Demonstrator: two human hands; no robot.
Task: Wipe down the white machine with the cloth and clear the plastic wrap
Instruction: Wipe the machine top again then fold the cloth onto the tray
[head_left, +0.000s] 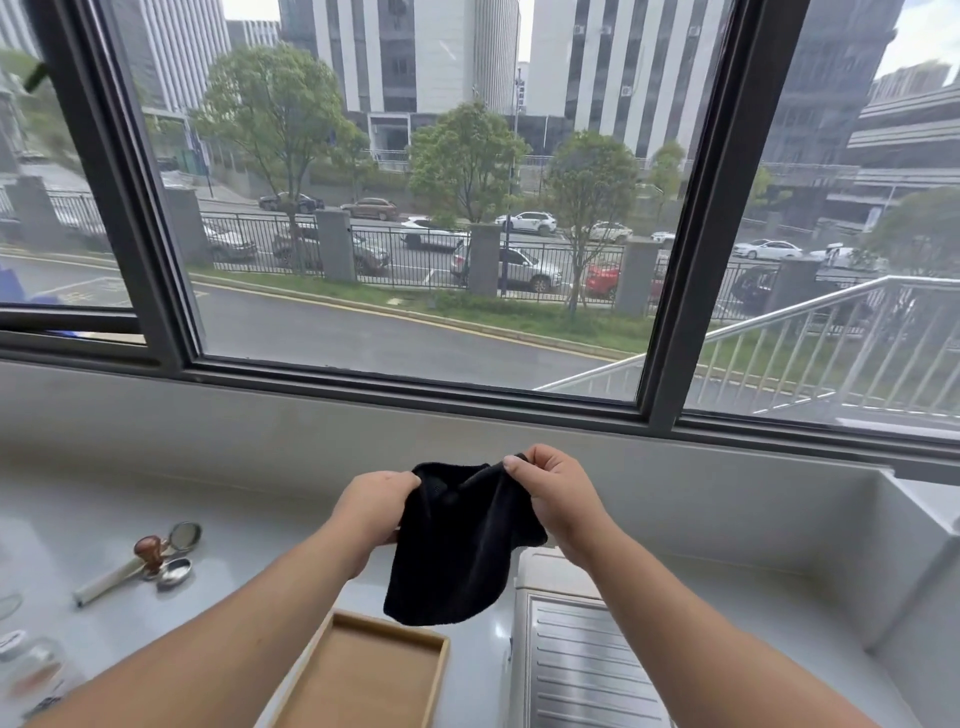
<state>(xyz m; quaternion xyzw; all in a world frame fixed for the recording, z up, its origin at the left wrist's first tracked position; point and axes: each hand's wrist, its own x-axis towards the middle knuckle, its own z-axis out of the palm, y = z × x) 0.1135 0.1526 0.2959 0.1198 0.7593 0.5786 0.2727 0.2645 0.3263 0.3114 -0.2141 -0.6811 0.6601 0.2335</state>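
Note:
A black cloth (457, 551) hangs in the air above the counter, held up by both hands. My left hand (371, 512) grips its upper left edge. My right hand (553, 493) pinches the upper right corner between thumb and fingers. Below the cloth and under my right forearm stands the white machine (576, 654), seen from above, with a ribbed metal top plate. No plastic wrap is visible.
A shallow wooden tray (363, 670) lies on the grey counter (260, 545) left of the machine. At the left sit a wooden-knobbed tamper (150, 553), metal cups and a white handle. A raised ledge (904, 514) stands at the right; a large window lies behind.

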